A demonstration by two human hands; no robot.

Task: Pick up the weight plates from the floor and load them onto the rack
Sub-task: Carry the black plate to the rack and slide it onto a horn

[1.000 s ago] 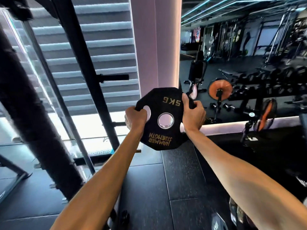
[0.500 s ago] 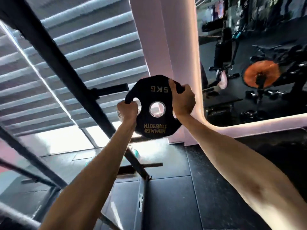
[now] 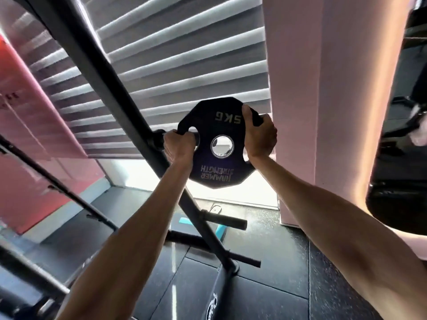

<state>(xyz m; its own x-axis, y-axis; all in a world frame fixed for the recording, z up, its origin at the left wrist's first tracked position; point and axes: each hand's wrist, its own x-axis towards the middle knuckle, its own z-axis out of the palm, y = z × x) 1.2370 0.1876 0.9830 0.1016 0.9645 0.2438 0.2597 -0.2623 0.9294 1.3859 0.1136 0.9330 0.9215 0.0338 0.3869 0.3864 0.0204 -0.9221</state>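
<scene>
Both bare forearms stretched forward and up, left hand (image 3: 179,146) with fingers (image 3: 183,135) hooked through a grip slot of the weight plate (image 3: 208,125), right hand (image 3: 260,135) wrapped over its opposite rim, thumb laid on the front face

Grey slatted blinds (image 3: 184,54), pale pink pillar (image 3: 312,88), dark floor tiles (image 3: 265,262), bright daylight (image 3: 143,174) beneath.

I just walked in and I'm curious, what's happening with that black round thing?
A person is holding a black 5 kg weight plate up with both hands, the left hand through a grip hole and the right hand gripping the upper right edge. It's right beside the upper peg of the rack, but its middle hole is empty, so it isn't loaded yet.
</scene>
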